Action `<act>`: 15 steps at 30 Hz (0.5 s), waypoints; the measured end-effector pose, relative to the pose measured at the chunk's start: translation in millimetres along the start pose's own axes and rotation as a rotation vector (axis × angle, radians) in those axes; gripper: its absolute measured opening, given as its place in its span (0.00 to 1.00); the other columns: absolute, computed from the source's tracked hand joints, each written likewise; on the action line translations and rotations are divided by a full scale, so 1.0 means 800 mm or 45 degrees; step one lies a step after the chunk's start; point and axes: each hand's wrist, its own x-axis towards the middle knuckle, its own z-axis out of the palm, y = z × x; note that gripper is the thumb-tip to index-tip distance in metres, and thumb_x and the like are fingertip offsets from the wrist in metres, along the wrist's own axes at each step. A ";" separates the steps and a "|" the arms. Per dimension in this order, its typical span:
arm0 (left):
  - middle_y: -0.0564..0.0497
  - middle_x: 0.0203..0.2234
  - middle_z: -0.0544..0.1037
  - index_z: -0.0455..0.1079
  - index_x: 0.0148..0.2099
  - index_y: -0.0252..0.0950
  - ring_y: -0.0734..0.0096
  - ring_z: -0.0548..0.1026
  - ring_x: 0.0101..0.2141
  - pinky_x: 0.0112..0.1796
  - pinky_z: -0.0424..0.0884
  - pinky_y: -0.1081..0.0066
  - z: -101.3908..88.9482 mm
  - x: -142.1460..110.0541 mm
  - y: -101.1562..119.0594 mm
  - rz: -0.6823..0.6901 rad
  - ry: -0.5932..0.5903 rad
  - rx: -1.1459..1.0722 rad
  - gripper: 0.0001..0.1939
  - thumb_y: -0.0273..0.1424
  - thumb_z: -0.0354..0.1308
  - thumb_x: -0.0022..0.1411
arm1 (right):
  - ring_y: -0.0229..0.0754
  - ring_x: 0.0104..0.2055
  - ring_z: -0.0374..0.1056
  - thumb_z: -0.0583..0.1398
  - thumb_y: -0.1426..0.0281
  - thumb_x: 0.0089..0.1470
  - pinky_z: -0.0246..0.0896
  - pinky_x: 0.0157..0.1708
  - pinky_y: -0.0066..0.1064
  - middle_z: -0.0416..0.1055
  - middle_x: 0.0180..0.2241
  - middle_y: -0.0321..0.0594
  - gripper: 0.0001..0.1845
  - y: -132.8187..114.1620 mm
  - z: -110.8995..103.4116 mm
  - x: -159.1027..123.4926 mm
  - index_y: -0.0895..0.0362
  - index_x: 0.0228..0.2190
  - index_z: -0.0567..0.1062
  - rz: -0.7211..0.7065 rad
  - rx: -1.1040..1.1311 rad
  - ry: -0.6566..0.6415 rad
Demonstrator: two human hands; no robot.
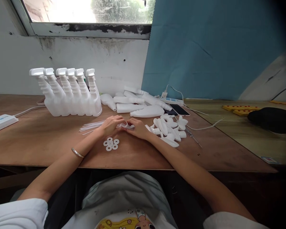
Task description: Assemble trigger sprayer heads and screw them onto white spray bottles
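Note:
My left hand (pixel 111 125) and my right hand (pixel 137 128) meet at the middle of the wooden table (pixel 38 140), fingers curled together around a small white plastic part (pixel 125 125) held between them. Thin white tubes (pixel 91 125) lie just left of my left hand. Several white washer rings (pixel 111 144) lie in front of my hands. A heap of white trigger pieces (pixel 168 130) sits right beside my right hand. A bracelet is on my left wrist.
Several assembled white spray bottles (pixel 69 93) stand in a row at the back left; more bottles (pixel 135 105) lie behind my hands. A phone (pixel 180 110), power strips (pixel 1 122) with cables, yellow blocks (pixel 238 109) and a black object (pixel 274 119) lie around.

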 end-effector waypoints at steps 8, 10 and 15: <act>0.50 0.31 0.73 0.66 0.37 0.36 0.70 0.70 0.32 0.36 0.61 0.71 0.003 -0.003 -0.003 -0.067 0.149 -0.124 0.16 0.44 0.54 0.55 | 0.38 0.35 0.67 0.59 0.67 0.49 0.61 0.36 0.29 0.70 0.35 0.37 0.17 0.003 0.001 -0.002 0.54 0.42 0.64 -0.010 0.063 0.002; 0.50 0.29 0.73 0.67 0.33 0.35 0.70 0.70 0.32 0.36 0.61 0.72 0.002 -0.003 -0.005 -0.024 0.164 -0.129 0.16 0.44 0.54 0.55 | 0.38 0.35 0.66 0.57 0.68 0.50 0.60 0.36 0.29 0.70 0.36 0.37 0.11 0.003 0.000 -0.002 0.54 0.39 0.66 -0.075 0.002 -0.022; 0.49 0.28 0.74 0.68 0.31 0.34 0.71 0.70 0.30 0.35 0.63 0.73 0.002 -0.002 -0.008 0.046 0.169 -0.148 0.17 0.44 0.54 0.55 | 0.39 0.32 0.66 0.56 0.68 0.52 0.59 0.33 0.28 0.69 0.34 0.39 0.07 0.003 -0.004 -0.002 0.55 0.35 0.68 -0.151 -0.161 -0.069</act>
